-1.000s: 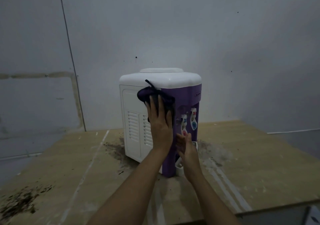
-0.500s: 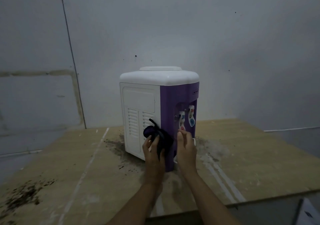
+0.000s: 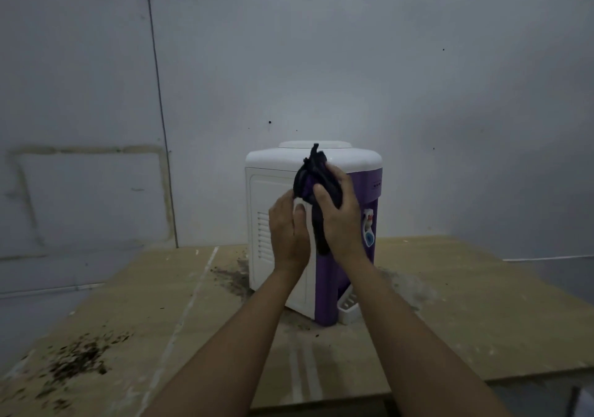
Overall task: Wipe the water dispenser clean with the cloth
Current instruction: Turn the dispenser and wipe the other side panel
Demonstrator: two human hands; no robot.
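In the head view the water dispenser (image 3: 340,162) stands upright on the desk (image 3: 466,304); the right hand (image 3: 342,215) has its grip curled around the bunched dark cloth (image 3: 313,175), held at the dispenser's front upper corner. The left hand (image 3: 287,227) lies flat, fingers loosely spread, against the white side panel just beside the cloth's hanging tail; it grips nothing.

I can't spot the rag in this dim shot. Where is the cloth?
In the head view, centre frame, the dark cloth is bunched in the right hand against the water dispenser's upper front corner, beside the left hand.
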